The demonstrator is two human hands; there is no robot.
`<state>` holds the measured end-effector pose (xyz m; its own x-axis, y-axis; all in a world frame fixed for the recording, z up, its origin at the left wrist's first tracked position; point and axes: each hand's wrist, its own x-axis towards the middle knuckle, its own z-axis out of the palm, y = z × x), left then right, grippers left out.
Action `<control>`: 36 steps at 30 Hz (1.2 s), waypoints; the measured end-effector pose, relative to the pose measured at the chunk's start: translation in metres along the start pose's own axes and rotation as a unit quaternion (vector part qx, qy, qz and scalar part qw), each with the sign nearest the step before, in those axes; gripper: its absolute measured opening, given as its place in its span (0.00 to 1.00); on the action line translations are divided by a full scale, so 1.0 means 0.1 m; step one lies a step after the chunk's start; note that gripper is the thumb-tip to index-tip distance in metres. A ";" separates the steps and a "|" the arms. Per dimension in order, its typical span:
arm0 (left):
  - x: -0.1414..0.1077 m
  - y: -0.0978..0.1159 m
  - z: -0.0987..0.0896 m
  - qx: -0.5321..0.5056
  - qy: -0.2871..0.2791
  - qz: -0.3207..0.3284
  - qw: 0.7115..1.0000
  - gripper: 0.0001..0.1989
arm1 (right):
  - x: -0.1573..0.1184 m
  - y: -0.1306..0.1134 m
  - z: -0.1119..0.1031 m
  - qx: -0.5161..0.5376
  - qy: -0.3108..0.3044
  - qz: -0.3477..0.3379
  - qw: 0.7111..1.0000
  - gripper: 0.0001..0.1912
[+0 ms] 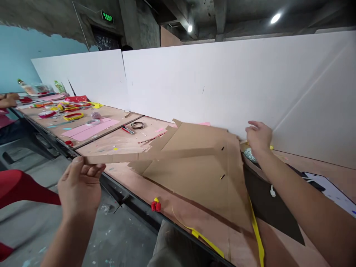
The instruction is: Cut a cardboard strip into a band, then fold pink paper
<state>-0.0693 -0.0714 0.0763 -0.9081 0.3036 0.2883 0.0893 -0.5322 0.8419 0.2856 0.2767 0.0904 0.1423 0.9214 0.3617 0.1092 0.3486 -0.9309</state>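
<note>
Left hand (pixel 79 187) pinches the edge of a cardboard sheet (pixel 194 174); right hand (pixel 258 136) loosely spread at its far corner

Green illuminated exit sign (pixel 107 16) above a doorway, white lettering reading "EXIT", smaller characters beside it too blurred to read, labels on bottles at the far table end (pixel 35 88) illegible, no other readable text

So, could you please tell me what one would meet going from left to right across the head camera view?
Red seat → left hand → red-handled tool → tape roll → cardboard sheet → right hand → white and black printed sheet
</note>
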 end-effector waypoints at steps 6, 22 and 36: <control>-0.44 -0.19 0.50 0.006 -0.146 0.008 0.989 0.08 | -0.92 -0.55 -0.53 -0.132 -0.199 -0.100 0.966 0.04; -2.09 -0.52 1.27 0.083 -0.516 -0.147 0.840 0.10 | -2.13 -0.64 -1.37 -0.365 -0.395 -0.164 0.827 0.17; -2.26 -0.70 1.14 0.141 -0.527 0.010 0.838 0.15 | -2.22 -0.44 -1.31 -0.403 -0.374 -0.144 0.823 0.16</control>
<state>0.1763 -0.0130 0.0042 -0.0526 0.9052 0.4218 0.3281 -0.3833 0.8634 0.3780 0.0348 0.0575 -0.6158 0.7739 0.1480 0.6927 0.6212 -0.3665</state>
